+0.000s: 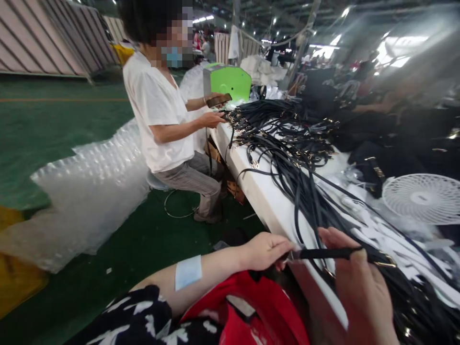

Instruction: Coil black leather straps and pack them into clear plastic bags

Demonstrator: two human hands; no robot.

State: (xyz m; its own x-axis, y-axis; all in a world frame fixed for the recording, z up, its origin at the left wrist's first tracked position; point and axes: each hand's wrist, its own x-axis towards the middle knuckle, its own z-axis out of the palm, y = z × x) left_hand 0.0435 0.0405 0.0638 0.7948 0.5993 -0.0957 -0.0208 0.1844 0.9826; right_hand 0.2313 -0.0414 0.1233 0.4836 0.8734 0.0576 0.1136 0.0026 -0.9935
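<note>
Between my two hands, over the near edge of the white table [259, 194], a black strap [325, 253] is stretched out sideways. The fingers of my left hand [266, 251] are pinched on its left end, where something clear and shiny shows. My right hand [362, 282] has its thumb over the strap's other part, near a gold-coloured metal clasp [386, 260]. Many more black straps [305, 191] with gold-coloured hardware lie in a long heap on the table, beyond and to the right of my hands.
A seated person [161, 105] in a white shirt handles straps at the table's left side. A green machine [230, 82] stands beyond. A white fan [422, 197] is at the right. Bubble wrap [89, 191] lies on the left floor; red cloth [258, 306] is on my lap.
</note>
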